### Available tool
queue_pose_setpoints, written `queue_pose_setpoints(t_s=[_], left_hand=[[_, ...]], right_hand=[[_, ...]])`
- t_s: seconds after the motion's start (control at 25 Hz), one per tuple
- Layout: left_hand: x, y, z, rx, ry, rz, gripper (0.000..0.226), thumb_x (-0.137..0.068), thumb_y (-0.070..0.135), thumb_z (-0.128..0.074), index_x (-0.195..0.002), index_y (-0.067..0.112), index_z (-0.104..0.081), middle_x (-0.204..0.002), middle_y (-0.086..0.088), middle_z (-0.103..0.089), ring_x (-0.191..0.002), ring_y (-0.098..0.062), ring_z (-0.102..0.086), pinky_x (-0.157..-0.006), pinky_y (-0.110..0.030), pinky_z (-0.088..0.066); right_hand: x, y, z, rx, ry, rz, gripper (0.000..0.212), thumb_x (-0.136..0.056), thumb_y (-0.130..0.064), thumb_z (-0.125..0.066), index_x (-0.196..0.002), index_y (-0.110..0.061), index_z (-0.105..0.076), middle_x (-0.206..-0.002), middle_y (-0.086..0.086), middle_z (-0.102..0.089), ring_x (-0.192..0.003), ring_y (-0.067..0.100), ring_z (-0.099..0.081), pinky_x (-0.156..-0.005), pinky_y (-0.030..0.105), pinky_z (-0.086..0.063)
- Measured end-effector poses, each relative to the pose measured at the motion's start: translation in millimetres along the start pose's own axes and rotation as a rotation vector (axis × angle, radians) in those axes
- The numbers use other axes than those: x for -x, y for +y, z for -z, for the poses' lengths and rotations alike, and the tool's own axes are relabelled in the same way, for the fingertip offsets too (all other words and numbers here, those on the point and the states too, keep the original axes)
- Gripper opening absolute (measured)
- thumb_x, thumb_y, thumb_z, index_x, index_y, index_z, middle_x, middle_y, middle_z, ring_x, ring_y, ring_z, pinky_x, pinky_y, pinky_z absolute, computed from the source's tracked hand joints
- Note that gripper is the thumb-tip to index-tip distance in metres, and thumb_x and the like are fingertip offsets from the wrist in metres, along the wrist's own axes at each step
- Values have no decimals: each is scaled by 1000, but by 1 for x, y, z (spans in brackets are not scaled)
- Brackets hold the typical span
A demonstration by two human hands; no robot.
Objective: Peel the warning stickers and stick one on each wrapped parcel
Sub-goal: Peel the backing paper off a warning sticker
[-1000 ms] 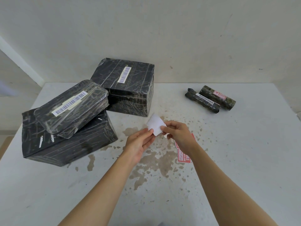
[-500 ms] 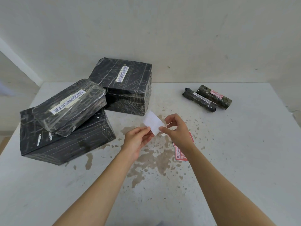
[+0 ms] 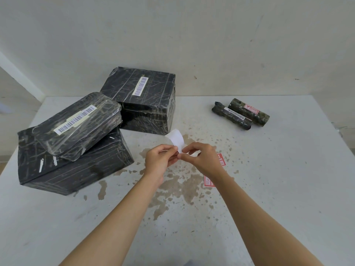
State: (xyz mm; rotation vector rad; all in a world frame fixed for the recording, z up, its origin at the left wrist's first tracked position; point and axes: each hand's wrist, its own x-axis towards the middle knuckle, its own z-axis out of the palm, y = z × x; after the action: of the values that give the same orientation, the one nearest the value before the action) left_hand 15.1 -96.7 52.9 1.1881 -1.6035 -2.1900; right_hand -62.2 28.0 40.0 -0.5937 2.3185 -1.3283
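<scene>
My left hand (image 3: 160,160) and my right hand (image 3: 201,160) pinch a small sticker sheet (image 3: 176,140) between them above the table's middle; its white back faces me and it curls upward. Red warning stickers (image 3: 209,182) lie on the table under my right wrist, partly hidden. Black wrapped parcels stand at the left: a big box (image 3: 76,169), a flat parcel (image 3: 80,123) lying tilted on it, and a square box (image 3: 144,98) behind. Two wrapped rolls lie at the far right: one (image 3: 231,117) with a barcode, one (image 3: 249,112) bearing a red sticker.
The white table (image 3: 288,189) is stained with brown blotches in the middle. A plain wall runs along its far edge. The table's left edge drops off beside the big box.
Both hands have drawn closer together at the sheet's lower corner, and the white sheet now bends upward more than before.
</scene>
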Motion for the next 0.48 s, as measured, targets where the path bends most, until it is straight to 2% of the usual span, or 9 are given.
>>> queue_pose_setpoints(t_s=[0.12,0.28,0.48], left_hand=[[0,0,-1,-11,4,-30,8,-85,5,-67,-92,1,-66,-81,-15,-72,-72,-19,-72,-63,-18,-55],[-1,1,0,-1,-21,-63,8,-87,4,-64,-92,-1,-64,-84,-17,-72,-76,-21,-73,-67,-20,-56],[0,-2,0,26,-53,-110,11,-91,4,-59,-96,-6,-59,-88,-19,-72,-81,-24,-72,-73,-22,-57]], right_hand=[[-1,-3,0,-14,3,30,8,-76,-23,-77,-80,-18,-73,-74,-16,-67,-75,0,-62,-64,6,-42],[-3,-5,3,-59,-21,44,6,-78,-18,-75,-84,-16,-74,-75,-14,-68,-71,-9,-61,-65,6,-44],[-5,-5,3,-73,-8,67,6,-82,-16,-71,-87,-14,-75,-76,-12,-69,-71,-7,-62,-66,9,-46]])
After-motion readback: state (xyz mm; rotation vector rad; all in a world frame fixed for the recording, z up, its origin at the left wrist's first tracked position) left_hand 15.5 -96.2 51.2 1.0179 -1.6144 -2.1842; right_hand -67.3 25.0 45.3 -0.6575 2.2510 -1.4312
